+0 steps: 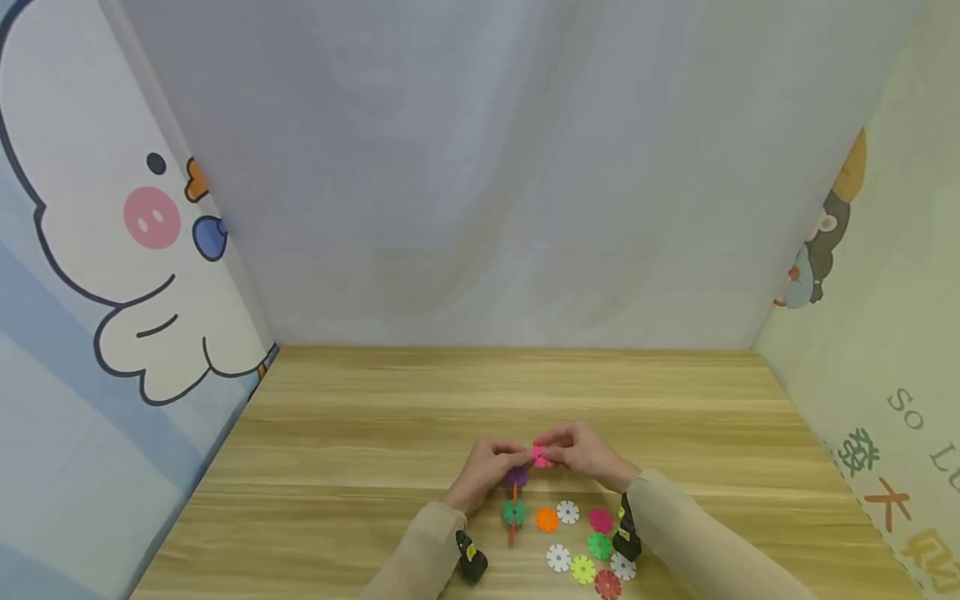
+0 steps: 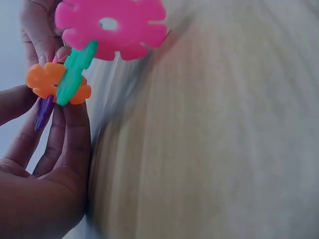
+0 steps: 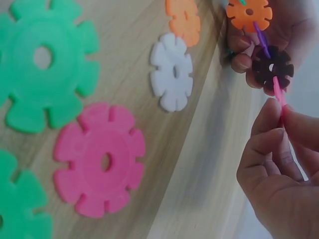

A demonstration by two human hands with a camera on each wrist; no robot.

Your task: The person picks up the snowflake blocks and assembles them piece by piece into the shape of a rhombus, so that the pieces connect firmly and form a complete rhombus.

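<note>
A chain of slotted plastic flower discs hangs from my left hand (image 1: 480, 473), which grips it near its upper end. Down the chain come a black disc (image 3: 283, 69), a purple disc (image 3: 262, 40), an orange disc (image 2: 45, 74), a green disc (image 2: 74, 79) and a reddish-pink disc (image 2: 134, 37). My right hand (image 1: 588, 456) pinches a bright pink disc (image 3: 278, 89) between thumb and fingers. Seen edge-on in the right wrist view, that disc meets the rim of the black one. Both hands are close together above the table.
Loose discs lie on the wooden table (image 1: 360, 417) below and between the forearms: an orange disc (image 1: 547, 520), white discs, a pink disc (image 3: 124, 164), green discs, a yellow disc (image 1: 582, 570) and a red disc (image 1: 607, 585). A pale curtain (image 1: 487, 208) stands behind the table.
</note>
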